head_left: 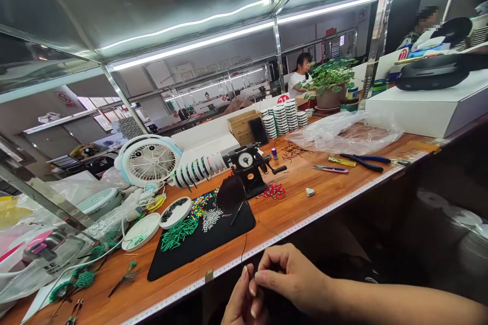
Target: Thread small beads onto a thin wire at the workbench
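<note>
Just below the bench edge, my left hand (245, 300) pinches a thin dark thread (245, 244) between thumb and forefinger. The thread runs up from the fingertips toward the black mat (168, 266). My right hand (282, 270) meets the left at the fingertips, its thumb and forefinger closed in a pinch; what lies between them is too small to make out. Beyond the hands, the mat bears green tube-like pieces (179, 235), clear beads (212, 219), multicoloured beads (202, 204) and a white dish of black beads (176, 212).
A black hand-cranked winding device (247, 165) with a dial stands behind the mat. A white fan (150, 161) is at left. Pliers (364, 162), a yellow-handled tool (342, 161) and a pink cutter (330, 168) lie right. White spools (280, 119) are stacked behind. A ruler strip (305, 217) lines the edge.
</note>
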{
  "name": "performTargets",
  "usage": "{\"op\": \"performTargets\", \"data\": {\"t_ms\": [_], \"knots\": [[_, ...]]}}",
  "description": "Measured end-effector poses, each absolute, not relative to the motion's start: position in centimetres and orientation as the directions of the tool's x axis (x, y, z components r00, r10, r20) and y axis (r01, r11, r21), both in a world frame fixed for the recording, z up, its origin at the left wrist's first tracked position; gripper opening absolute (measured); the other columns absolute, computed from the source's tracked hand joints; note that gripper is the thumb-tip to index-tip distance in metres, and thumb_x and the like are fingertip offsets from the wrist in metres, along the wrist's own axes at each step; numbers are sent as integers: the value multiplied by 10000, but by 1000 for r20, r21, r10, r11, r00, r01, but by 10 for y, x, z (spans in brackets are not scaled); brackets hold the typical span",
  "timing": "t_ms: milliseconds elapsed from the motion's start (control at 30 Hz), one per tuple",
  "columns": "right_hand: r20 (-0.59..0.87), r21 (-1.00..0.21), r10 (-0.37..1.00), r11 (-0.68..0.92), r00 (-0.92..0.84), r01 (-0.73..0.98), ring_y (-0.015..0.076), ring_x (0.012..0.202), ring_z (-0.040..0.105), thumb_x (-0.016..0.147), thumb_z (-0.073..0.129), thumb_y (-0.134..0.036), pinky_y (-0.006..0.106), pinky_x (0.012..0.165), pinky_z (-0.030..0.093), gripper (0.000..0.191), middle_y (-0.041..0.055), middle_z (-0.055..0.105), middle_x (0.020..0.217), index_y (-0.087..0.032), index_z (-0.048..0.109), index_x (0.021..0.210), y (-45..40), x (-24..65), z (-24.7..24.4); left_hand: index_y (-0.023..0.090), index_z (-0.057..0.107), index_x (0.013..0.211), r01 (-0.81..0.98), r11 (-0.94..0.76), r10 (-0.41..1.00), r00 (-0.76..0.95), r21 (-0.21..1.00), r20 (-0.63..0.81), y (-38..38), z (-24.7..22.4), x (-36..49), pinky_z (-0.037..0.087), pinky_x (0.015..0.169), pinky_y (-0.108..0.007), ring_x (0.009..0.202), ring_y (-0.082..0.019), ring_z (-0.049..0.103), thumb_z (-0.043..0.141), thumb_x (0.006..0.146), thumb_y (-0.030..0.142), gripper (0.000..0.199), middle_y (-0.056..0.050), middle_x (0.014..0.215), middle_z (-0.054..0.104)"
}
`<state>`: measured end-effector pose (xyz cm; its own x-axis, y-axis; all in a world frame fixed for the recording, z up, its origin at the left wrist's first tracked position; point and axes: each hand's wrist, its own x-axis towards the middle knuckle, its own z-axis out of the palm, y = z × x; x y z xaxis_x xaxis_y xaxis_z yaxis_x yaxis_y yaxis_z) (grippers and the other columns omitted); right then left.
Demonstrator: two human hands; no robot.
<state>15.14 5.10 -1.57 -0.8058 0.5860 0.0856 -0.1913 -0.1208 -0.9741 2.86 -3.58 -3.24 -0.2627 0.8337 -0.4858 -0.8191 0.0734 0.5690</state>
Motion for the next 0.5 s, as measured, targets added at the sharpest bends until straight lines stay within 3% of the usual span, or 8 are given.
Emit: {"op": "performTargets", "data": {"t_ms": [167,500], "knots": [[143,-986,664,32,-734,-163,163,632,625,790,582,-293,241,574,452,186,60,657,695,-140,547,691,38,150,-24,170,667,704,-799,93,825,-272,594,-496,-38,-43,29,270,321,-159,350,-39,352,808,635,264,183,55,458,425],[217,-976,701,171,-680,-136,141,622,582,809,567,-339,250,615,466,214,33,601,657,-153,549,703,36,150,-30,139,612,631,-817,82,844,-248,570,-476,-39,-38,36,212,336,-135,325,-21,286,788,671,316,253,89,385,299]]}}
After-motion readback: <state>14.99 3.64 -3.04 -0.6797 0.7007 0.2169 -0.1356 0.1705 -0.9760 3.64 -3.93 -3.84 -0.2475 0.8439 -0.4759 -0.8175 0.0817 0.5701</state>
